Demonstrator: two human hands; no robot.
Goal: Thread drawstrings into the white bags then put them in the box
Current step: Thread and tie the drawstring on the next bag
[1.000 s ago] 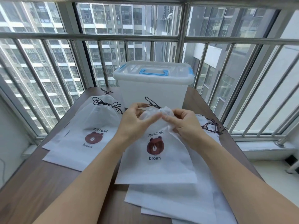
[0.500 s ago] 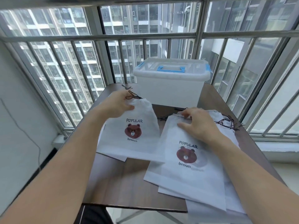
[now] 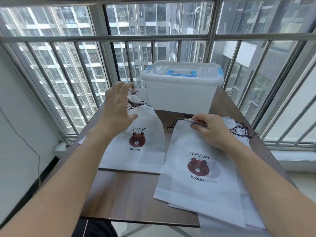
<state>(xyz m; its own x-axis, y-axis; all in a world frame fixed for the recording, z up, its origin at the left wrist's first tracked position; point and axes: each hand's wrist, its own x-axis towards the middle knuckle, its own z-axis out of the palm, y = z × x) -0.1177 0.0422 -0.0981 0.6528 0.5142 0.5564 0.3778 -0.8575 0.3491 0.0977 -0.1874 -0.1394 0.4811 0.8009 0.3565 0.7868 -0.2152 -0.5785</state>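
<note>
The table point(image 3: 130, 199) ran away from me toward the barred window point(image 3: 56, 86), and at its far edge stood the white box point(image 3: 179, 98), lid on and blue handle flat, so nothing could go in until I lifted that lid. Half a second before, my left hand had been gripping the gathered top of a threaded bag; now that bag point(image 3: 136, 142) lay flat on the left of the table on top of others, and my left hand point(image 3: 118, 108) hovered above its puckered neck with fingers spread, released and holding nothing. I judged that one finished and set on the done pile, not yet boxed. To the right lay the stack of unthreaded bags, the top one point(image 3: 201, 161) flat with its bear print up. My right hand point(image 3: 210, 129) pinched a slim threading tool point(image 3: 196, 121) against that bag's upper hem, with a dark drawstring point(image 3: 174, 123) trailing from the hem's left end. More loose drawstrings point(image 3: 242, 130) lay tangled just beyond my right wrist, near enough to snag as I fed the cord through the channel
</note>
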